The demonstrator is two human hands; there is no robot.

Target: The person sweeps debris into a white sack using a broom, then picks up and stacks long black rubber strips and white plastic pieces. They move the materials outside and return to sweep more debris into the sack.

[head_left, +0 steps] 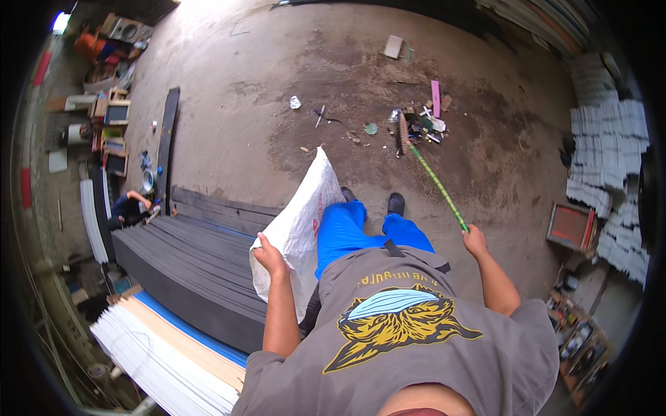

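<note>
My left hand [269, 255] is closed on the edge of a white woven sack [300, 232], which hangs beside my left leg with one corner sticking up. In my right hand [475, 240] is the end of a broom's green and yellow striped handle [438, 186]. The broom head [401, 134] rests on the floor ahead of me, against a small heap of litter [427, 126]. A pink strip [436, 98] lies at the far side of that heap. Scattered to its left are a green scrap [370, 129] and a crumpled pale piece [295, 102].
Long dark boards [201, 267] are stacked on my left, with white sheets [159, 353] nearer. White bundles [607, 152] and a red-panelled frame [571, 225] stand at right. One person [132, 206] is beyond the dark stack; another [97, 47] is far left. A flat tan piece [393, 46] lies ahead.
</note>
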